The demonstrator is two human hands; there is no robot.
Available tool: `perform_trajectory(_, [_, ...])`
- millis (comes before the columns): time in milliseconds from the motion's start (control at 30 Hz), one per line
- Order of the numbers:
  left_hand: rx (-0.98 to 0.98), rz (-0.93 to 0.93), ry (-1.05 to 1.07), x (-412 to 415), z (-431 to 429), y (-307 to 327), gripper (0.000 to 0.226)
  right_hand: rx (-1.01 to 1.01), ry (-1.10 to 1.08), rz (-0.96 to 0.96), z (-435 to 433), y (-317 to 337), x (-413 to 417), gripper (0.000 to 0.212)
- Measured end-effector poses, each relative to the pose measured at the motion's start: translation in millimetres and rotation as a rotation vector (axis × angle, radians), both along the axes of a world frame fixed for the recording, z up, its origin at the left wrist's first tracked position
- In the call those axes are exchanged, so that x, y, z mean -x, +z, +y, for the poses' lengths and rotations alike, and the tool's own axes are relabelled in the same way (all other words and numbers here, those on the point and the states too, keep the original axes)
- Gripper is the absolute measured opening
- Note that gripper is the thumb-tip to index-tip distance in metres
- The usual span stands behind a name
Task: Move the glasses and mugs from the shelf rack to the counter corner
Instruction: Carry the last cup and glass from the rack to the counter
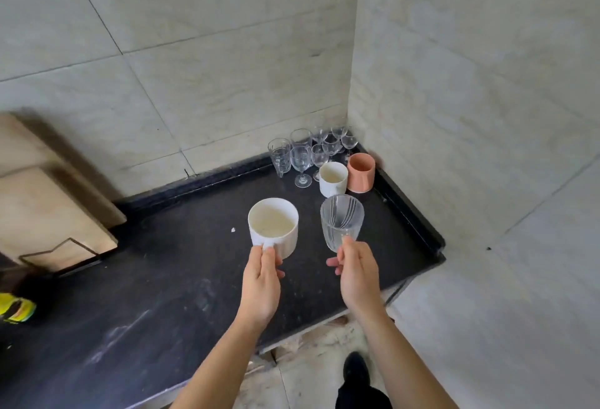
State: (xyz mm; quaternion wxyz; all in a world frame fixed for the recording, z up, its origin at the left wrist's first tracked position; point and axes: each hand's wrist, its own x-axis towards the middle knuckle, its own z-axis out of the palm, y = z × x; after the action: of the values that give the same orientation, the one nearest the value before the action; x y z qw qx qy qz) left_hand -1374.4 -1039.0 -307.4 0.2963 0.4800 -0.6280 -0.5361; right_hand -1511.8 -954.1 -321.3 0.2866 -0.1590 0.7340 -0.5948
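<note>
Left hand (pixel 261 282): the fingers are curled against the near lower side of a white mug (pixel 273 226) and grip it. The mug is upright with its open mouth facing the camera.

Right hand (pixel 357 275): the thumb and fingers pinch the lower part of a ribbed glass (pixel 342 221). The glass is clear and upright, and it stands just right of the white mug without touching it.

Both vessels sit directly beyond the fingertips, over the dark counter (pixel 162 278). Whether their bases touch the surface cannot be determined.

Farther out, in the counter corner where the tiled walls (pixel 454 83) meet:
- A cluster of stemmed glasses (pixel 302 161) stands upright, packed against the back wall.
- A second white mug (pixel 332 178) stands just in front of the cluster, near the rim of the ribbed glass.
- A pink mug (pixel 361 176) stands beside the second white mug, next to the right wall.

At the left, wooden boards (pixel 48 197) lean against the back wall. A yellow-green object (pixel 16 309) lies at the left edge of the frame. A dark shoe (pixel 355 368) is visible on the floor below the counter edge.
</note>
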Motion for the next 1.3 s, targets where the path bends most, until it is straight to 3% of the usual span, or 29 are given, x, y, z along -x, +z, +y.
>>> perform_trajectory(333, [-0.070,-0.095,0.127,68.0,-94.9,-45.4,0.035,-0.100,0.293,0.123,-125.6,-19.7,83.5,0.038])
perform_trajectory(633, [-0.153,-0.155,0.075,100.4,-164.6,-127.9,0.033,-0.164,0.201,-0.059,-187.7,-106.0,89.5,0.035])
perform_trajectory(800, [-0.157,-0.150,0.062,109.6,-181.2,-159.3,0.032,-0.169,0.121,-0.061,-210.6,-143.5,90.1,0.029])
perform_trajectory(1300, [-0.111,-0.251,-0.035,128.3,-190.3,-176.7,0.034,-0.210,0.115,0.024,-215.4,-159.0,94.6,0.035])
